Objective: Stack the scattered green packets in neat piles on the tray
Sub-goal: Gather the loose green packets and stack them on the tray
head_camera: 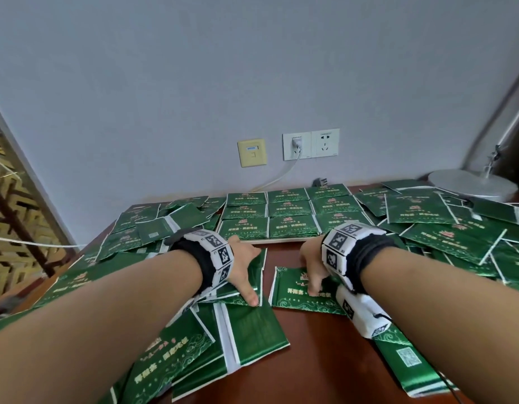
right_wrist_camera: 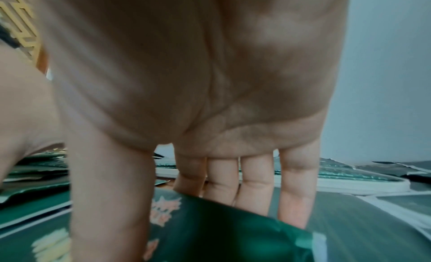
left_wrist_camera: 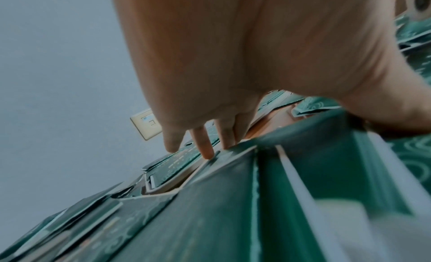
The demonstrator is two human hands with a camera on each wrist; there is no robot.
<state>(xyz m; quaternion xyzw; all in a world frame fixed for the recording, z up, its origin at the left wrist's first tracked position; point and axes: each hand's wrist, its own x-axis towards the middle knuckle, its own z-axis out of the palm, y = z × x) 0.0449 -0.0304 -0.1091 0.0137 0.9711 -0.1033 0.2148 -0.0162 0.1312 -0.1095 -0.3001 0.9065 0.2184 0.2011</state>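
A pale tray (head_camera: 281, 239) stands mid-table by the wall, with green packets laid on it in three rows of three piles (head_camera: 290, 211). Just in front of it, my left hand (head_camera: 249, 272) spans a loose green packet (head_camera: 259, 269). Its fingers (left_wrist_camera: 207, 151) reach the packet's far edge and its thumb presses the near part. My right hand (head_camera: 309, 272) pinches another packet (head_camera: 293, 295) lying face up. Its fingers (right_wrist_camera: 254, 183) sit behind the raised far edge of this packet (right_wrist_camera: 221, 229), and the thumb lies on its printed face.
Scattered packets cover the table to the left (head_camera: 130, 228), to the right (head_camera: 427, 217) and under my forearms. Bare brown tabletop (head_camera: 310, 360) shows between my arms. A lamp base (head_camera: 472, 185) stands at the back right. Wall sockets (head_camera: 310, 144) with a white cable sit behind the tray.
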